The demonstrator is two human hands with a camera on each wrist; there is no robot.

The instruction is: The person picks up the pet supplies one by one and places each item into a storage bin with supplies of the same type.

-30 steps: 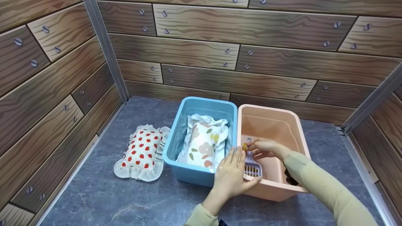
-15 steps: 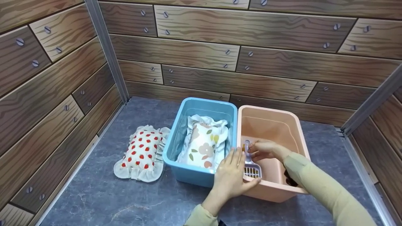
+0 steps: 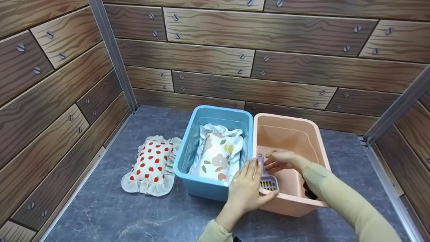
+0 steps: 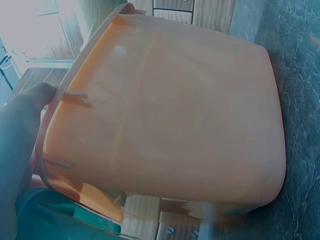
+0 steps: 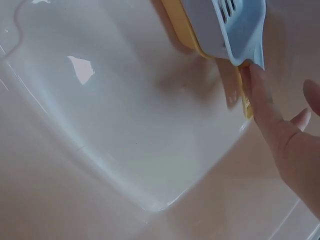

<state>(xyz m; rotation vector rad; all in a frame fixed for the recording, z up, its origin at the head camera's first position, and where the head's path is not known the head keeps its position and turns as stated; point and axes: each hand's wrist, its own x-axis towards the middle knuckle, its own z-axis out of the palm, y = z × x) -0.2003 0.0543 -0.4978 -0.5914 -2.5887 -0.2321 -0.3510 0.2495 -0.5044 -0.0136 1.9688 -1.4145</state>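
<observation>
Lavender scoop (image 3: 267,175), inside peach bin (image 3: 289,135), right hand (image 3: 281,160) touching

There are two tubs (image 3: 208,191), two visible pillows (image 3: 218,159), two scoops (image 5: 254,35).

A pale yellow-green right sleeve (image 3: 352,200) and a matching left sleeve (image 3: 215,232) are looking plain and softly creased, while a black wrist camera (image 3: 308,191) (mostly hidden) is peeking out beneath the right one.

Plank-print walls (image 3: 201,58) w/ printed screws (image 3: 175,17) — back & sides, metal corner posts (image 3: 113,53), dk blue-grey marbled surface (image 3: 111,211) below
</observation>
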